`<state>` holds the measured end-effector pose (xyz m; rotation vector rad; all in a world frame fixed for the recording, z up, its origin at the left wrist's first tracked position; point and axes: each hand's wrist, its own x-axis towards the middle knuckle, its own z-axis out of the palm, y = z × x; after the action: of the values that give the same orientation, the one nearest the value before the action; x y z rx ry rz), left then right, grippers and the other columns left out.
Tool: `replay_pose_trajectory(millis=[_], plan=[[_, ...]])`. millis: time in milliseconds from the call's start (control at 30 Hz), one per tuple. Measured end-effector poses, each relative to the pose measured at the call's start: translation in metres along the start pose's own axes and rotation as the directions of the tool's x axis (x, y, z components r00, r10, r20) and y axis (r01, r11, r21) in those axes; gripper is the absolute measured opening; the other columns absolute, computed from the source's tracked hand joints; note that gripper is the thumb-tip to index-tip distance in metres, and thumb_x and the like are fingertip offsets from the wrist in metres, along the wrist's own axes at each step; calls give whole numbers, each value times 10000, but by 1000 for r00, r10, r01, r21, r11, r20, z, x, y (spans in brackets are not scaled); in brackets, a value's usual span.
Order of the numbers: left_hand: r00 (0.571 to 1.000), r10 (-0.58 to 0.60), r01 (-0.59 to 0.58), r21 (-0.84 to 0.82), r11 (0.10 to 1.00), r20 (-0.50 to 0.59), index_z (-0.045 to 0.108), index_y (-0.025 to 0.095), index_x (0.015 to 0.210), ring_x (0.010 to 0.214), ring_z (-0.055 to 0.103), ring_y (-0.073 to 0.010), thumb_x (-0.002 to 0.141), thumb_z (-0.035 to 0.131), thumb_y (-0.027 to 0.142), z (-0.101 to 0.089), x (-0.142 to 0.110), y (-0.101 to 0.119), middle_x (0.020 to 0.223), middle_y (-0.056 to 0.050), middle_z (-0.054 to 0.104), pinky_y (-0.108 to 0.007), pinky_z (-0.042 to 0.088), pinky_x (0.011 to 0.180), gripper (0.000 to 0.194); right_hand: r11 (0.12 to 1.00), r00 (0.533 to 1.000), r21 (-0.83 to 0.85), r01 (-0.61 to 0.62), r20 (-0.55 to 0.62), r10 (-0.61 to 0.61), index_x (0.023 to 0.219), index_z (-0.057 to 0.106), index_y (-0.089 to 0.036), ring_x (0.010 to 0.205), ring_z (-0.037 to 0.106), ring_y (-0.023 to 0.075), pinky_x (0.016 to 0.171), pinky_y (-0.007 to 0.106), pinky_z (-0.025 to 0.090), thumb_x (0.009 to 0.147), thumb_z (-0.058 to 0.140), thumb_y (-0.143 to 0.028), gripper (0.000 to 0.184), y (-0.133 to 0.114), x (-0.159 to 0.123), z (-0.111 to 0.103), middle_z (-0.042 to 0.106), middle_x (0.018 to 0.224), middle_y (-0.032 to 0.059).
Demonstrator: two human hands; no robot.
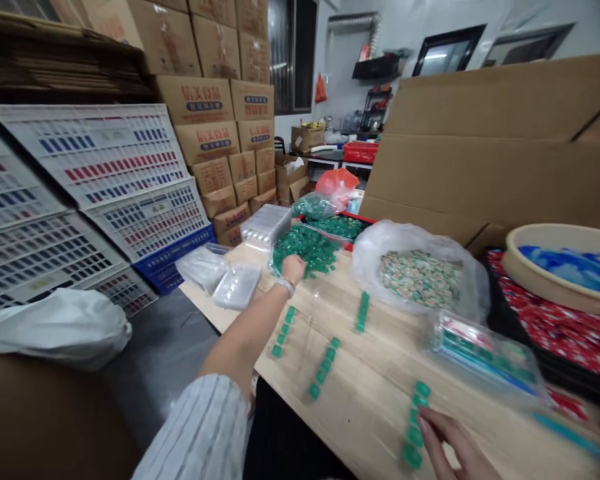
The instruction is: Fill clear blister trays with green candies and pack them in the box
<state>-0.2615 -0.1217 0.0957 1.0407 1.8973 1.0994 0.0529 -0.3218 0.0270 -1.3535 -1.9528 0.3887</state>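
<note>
My left hand (294,269) rests on a heap of small green plastic pieces (305,250) in a transparent bag, its fingers hidden among them. My right hand (453,443) lies at the lower right of the wooden board (370,407), fingertips at a row of green pieces (414,423) and nothing visibly held. Other short green rows (325,363) lie on the board. Behind the heap is a bag of speckled green and cream pieces (420,277). A transparent packet of green and blue strips (485,360) lies to the right.
Transparent trays (237,287) lie left of the heap. Display racks of coloured strips (110,160) lean at left on blue crates (173,260). Stacked cartons (205,100) rise behind. A round tray (563,267) stands on red patterned sheets (570,333) at right.
</note>
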Motion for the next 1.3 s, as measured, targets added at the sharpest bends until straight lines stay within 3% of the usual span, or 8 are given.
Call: replay_pose_trajectory(millis=[300, 433, 600, 800, 867, 967, 1133, 1300], plan=[[971, 201, -214, 95, 972, 128, 582, 92, 797, 1097, 438, -231, 818, 417, 224, 5, 12, 9, 1054, -139, 560, -279, 363, 859, 212, 891, 871, -70, -449, -258, 419, 878, 572, -166, 518, 552, 140, 537, 254, 449, 833, 365, -405, 319, 10, 13, -47, 545, 528, -6], [899, 152, 27, -400, 916, 410, 534, 99, 893, 918, 549, -167, 851, 340, 368, 58, -38, 36, 960, -117, 591, -282, 415, 804, 334, 991, 921, -111, -68, -388, 20, 1041, 530, -158, 979, 515, 190, 821, 341, 418, 828, 385, -409, 360, -22, 107, -51, 547, 1032, 90], [646, 204, 380, -541, 750, 736, 551, 88, 934, 969, 529, -238, 796, 268, 599, 73, -107, 78, 910, -117, 590, -373, 423, 807, 601, 955, 969, -193, 224, -57, -239, 1266, 348, -161, 1206, 327, 208, 1002, 457, 211, 894, 217, -393, 458, -49, 183, -7, 431, 1255, 66], [702, 193, 60, -326, 943, 686, 597, 187, 965, 1040, 484, -241, 616, 673, 359, 61, -173, -4, 1023, -90, 577, -355, 357, 908, 397, 980, 985, -127, -155, 52, 162, 1139, 497, -96, 987, 523, 222, 865, 392, 415, 833, 401, -326, 394, 38, 60, -22, 544, 1083, 154], [678, 167, -28, -202, 979, 716, 618, 185, 940, 1060, 474, -259, 575, 702, 296, 76, -207, -46, 1088, -115, 551, -366, 336, 936, 390, 940, 937, -16, -342, 68, 342, 1081, 534, -111, 815, 579, 201, 776, 398, 468, 798, 444, -325, 365, 59, 10, -24, 574, 990, 136], [825, 163, -91, -157, 983, 541, 581, 167, 1007, 1234, 297, -265, 551, 711, 276, 107, -242, -82, 1261, -139, 420, -354, 196, 1032, 487, 714, 772, 317, -624, 103, 628, 1093, 502, -140, 687, 604, 171, 666, 375, 517, 750, 496, -333, 394, 63, -33, -16, 582, 939, 107], [936, 23, -5, -51, 999, 351, 468, 120, 1118, 1070, 478, -258, 583, 681, 310, 142, -236, -83, 1085, -153, 545, -350, 341, 912, 606, 201, 496, 615, -762, 355, 792, 1039, 471, -164, 514, 587, 124, 516, 303, 522, 694, 569, -263, 372, 46, -29, -15, 601, 802, 51], [824, -6, -37, 63, 997, 567, 598, 107, 845, 612, 564, -131, 702, 516, 207, 141, -236, -66, 705, -74, 638, -231, 420, 610, 192, 121, 541, 647, -753, 504, 673, 762, 553, -159, 471, 562, 119, 455, 247, 481, 687, 568, -233, 106, 42, -18, -31, 601, 616, 13]])
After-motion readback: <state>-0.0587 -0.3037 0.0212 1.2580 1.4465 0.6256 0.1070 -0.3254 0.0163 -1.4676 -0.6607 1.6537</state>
